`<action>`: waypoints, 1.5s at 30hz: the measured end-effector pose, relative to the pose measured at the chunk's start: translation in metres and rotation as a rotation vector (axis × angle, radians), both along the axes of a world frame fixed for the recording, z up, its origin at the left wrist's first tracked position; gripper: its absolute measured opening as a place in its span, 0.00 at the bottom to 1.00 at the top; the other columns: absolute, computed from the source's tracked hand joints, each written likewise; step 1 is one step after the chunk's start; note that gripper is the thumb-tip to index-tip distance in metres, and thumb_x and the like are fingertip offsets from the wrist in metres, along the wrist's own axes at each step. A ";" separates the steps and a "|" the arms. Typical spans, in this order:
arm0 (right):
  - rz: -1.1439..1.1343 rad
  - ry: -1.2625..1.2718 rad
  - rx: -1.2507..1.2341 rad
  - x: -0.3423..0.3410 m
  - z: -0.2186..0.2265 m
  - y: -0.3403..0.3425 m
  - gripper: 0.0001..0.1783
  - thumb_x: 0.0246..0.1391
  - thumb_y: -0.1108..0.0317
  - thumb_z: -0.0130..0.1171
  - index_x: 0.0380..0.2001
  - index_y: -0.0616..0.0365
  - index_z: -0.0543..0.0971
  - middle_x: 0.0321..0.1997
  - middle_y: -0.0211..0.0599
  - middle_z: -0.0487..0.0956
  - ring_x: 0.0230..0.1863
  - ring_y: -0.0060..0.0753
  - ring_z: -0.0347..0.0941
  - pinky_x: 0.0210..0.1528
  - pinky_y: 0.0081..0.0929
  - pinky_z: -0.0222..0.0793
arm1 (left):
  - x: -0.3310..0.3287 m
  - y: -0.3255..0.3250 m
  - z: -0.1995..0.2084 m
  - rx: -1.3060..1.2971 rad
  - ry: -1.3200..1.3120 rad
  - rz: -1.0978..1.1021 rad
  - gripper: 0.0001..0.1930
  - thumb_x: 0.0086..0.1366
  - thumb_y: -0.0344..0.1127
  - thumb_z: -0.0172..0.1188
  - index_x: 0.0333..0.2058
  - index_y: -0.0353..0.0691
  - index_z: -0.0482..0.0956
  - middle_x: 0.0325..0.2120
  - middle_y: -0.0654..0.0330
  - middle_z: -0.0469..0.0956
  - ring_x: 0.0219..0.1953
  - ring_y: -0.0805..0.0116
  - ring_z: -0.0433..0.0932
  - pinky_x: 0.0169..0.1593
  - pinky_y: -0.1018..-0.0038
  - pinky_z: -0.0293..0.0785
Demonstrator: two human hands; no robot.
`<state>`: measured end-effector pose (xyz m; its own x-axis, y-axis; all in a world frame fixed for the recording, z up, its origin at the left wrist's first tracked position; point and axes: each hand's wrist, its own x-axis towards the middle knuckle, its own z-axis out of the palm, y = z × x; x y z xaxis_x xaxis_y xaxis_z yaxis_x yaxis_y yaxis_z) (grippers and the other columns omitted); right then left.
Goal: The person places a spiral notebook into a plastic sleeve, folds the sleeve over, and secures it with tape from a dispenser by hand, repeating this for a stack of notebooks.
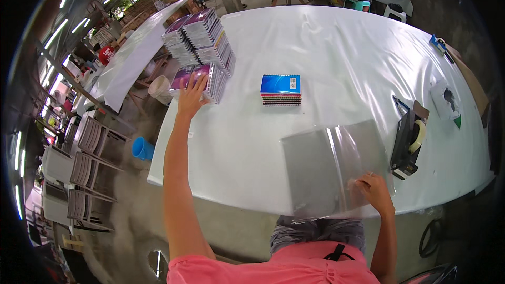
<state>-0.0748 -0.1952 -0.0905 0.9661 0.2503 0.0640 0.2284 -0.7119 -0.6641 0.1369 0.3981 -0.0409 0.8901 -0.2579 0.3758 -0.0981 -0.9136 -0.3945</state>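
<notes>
Left hand [190, 96]: arm stretched far out, fingers spread flat on the top purple-covered notebook [197, 80] of the near stack at the bench's left edge; palm down, not closed round it, nothing lifted.

Right hand [372, 188]: fingers loosely curled, pinning the corner of a clear plastic sheet [357, 152] that lies over a grey flat sheet [315, 171] at the near edge of the bench [336, 52].

Further out: more stacks of wrapped notebooks [202, 34] behind the left hand; a small pile of blue-covered spiral notebooks [281, 89] alone mid-bench; tape dispenser [409, 139] just right of the plastic.

Judgement: early. Plastic is laid out with nothing on it; one notebook only being reached for; the stacks look mostly untouched.
</notes>
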 end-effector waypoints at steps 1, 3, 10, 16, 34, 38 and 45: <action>-0.002 0.000 -0.008 -0.003 -0.003 -0.004 0.05 0.49 0.76 0.61 0.31 0.65 0.79 0.27 0.43 0.74 0.28 0.42 0.70 0.31 0.33 0.64 | 0.002 0.002 -0.006 -0.008 0.000 -0.002 0.53 0.44 0.44 0.72 0.68 0.54 0.52 0.68 0.72 0.53 0.71 0.60 0.48 0.68 0.44 0.45; -0.090 -0.051 0.101 -0.007 -0.007 -0.011 0.04 0.50 0.77 0.60 0.31 0.65 0.79 0.29 0.43 0.74 0.30 0.42 0.70 0.32 0.33 0.65 | 0.001 0.005 -0.017 -0.123 -0.081 0.059 0.50 0.45 0.43 0.71 0.67 0.55 0.54 0.67 0.73 0.57 0.70 0.58 0.49 0.67 0.42 0.47; -0.086 -0.209 -0.012 0.002 0.000 -0.004 0.04 0.49 0.79 0.59 0.31 0.65 0.77 0.31 0.43 0.73 0.31 0.45 0.71 0.34 0.34 0.66 | 0.012 0.012 -0.012 -0.057 -0.168 0.109 0.47 0.45 0.38 0.71 0.65 0.60 0.60 0.64 0.75 0.63 0.70 0.54 0.49 0.66 0.39 0.47; -0.032 -0.346 -0.105 0.003 -0.016 -0.011 0.10 0.49 0.77 0.58 0.37 0.59 0.77 0.46 0.45 0.75 0.47 0.53 0.70 0.49 0.41 0.65 | 0.011 -0.041 -0.014 -0.118 -0.271 0.484 0.42 0.55 0.43 0.66 0.67 0.54 0.57 0.69 0.52 0.51 0.70 0.40 0.42 0.65 0.37 0.45; -0.303 -0.405 -0.317 -0.035 -0.033 -0.008 0.18 0.51 0.66 0.61 0.47 0.53 0.77 0.54 0.42 0.71 0.54 0.47 0.67 0.53 0.43 0.61 | -0.215 -0.303 -0.055 -0.156 0.853 -0.835 0.37 0.57 0.54 0.62 0.65 0.65 0.59 0.68 0.75 0.53 0.71 0.49 0.46 0.66 0.40 0.48; -0.299 -0.397 -0.293 -0.028 -0.031 -0.010 0.18 0.51 0.67 0.61 0.47 0.53 0.77 0.54 0.42 0.71 0.54 0.46 0.67 0.53 0.43 0.61 | -0.213 -0.304 -0.056 -0.194 0.849 -0.787 0.38 0.57 0.55 0.62 0.66 0.66 0.58 0.69 0.74 0.51 0.71 0.48 0.44 0.66 0.38 0.46; -0.342 -0.512 -0.390 -0.023 -0.007 -0.016 0.22 0.49 0.63 0.64 0.49 0.53 0.77 0.57 0.45 0.70 0.59 0.49 0.64 0.55 0.43 0.60 | -0.201 -0.310 -0.043 -0.163 0.939 -0.761 0.41 0.57 0.57 0.61 0.67 0.64 0.54 0.71 0.67 0.47 0.71 0.43 0.40 0.66 0.38 0.43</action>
